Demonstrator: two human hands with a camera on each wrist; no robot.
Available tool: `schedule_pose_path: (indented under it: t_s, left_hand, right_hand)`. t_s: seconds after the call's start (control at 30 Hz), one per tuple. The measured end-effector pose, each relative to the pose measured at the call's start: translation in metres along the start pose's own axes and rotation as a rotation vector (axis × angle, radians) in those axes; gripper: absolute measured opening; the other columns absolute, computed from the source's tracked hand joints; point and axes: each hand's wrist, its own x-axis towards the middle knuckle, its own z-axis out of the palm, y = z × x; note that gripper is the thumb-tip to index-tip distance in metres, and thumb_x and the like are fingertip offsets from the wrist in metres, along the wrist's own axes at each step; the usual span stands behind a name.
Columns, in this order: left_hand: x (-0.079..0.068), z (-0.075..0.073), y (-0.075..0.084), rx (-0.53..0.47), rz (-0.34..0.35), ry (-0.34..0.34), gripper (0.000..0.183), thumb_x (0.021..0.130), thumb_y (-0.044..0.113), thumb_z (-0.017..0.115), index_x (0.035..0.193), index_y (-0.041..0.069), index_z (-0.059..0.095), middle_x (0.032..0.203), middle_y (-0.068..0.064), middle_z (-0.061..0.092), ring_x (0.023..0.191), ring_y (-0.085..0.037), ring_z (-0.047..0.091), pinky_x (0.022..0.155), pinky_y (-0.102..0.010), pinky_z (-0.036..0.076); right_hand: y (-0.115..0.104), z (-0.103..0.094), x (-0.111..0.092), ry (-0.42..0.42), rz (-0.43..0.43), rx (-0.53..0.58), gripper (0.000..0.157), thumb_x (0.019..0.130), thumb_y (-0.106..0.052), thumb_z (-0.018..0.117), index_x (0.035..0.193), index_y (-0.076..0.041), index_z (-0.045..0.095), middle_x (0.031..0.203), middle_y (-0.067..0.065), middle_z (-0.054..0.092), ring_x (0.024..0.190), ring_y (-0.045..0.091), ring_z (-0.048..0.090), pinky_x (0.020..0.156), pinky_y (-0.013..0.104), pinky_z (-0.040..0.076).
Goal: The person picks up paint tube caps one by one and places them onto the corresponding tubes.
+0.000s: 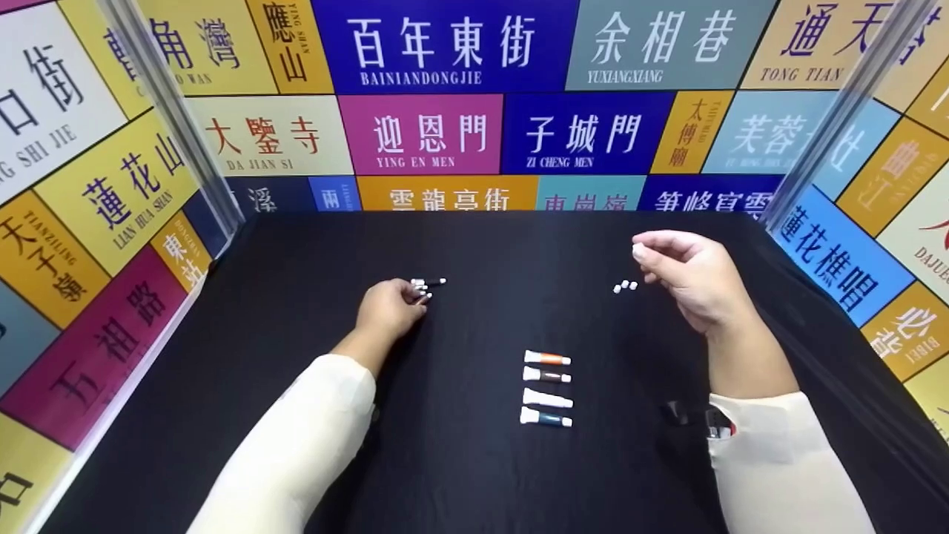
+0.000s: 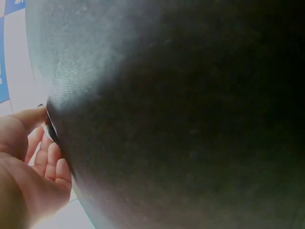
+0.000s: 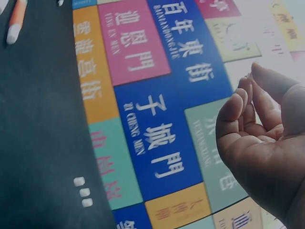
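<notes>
Near the table's far left, my left hand [image 1: 389, 307] pinches a small paint tube [image 1: 424, 299], mostly hidden by the fingers. A black paint tube [image 1: 434, 282] lies just beyond its fingertips. In the left wrist view, the thumb and fingers close on something dark at the cloth's edge. My right hand [image 1: 693, 278] is raised at the right, pinching a small white cap [image 1: 638, 251] between thumb and fingertips. Below it on the cloth lie three small white caps [image 1: 625, 285], which also show in the right wrist view.
A column of paint tubes lies mid-table: orange [image 1: 552, 359], brown [image 1: 549, 375], white [image 1: 549, 399] and dark teal [image 1: 549, 417]. Black cloth [image 1: 460, 460] covers the table. Panels with street-name signs [image 1: 445, 44] stand around the back and sides.
</notes>
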Motion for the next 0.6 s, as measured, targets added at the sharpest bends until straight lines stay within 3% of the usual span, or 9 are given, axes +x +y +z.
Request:
schedule_pose_path:
  t_s: [0.33, 0.6]
  left_hand:
    - [0.001, -0.003, -0.002, 0.045, -0.042, -0.050, 0.019, 0.091, 0.026, 0.083, 0.104, 0.011, 0.084, 0.107, -0.009, 0.082, 0.108, -0.033, 0.072, 0.103, -0.044, 0.055]
    - [-0.001, -0.004, 0.000, 0.024, -0.031, -0.033, 0.017, 0.094, 0.026, 0.081, 0.102, 0.012, 0.085, 0.107, -0.008, 0.083, 0.108, -0.031, 0.074, 0.103, -0.044, 0.056]
  right_hand:
    - [-0.024, 0.015, -0.015, -0.012, -0.101, 0.038, 0.014, 0.095, 0.002, 0.076, 0.107, -0.002, 0.080, 0.088, -0.001, 0.076, 0.075, 0.016, 0.066, 0.071, 0.023, 0.061]
    - [-0.044, 0.029, -0.029, -0.006, -0.155, 0.021, 0.017, 0.092, 0.015, 0.071, 0.107, 0.010, 0.076, 0.085, 0.001, 0.077, 0.066, 0.015, 0.065, 0.069, 0.023, 0.059]
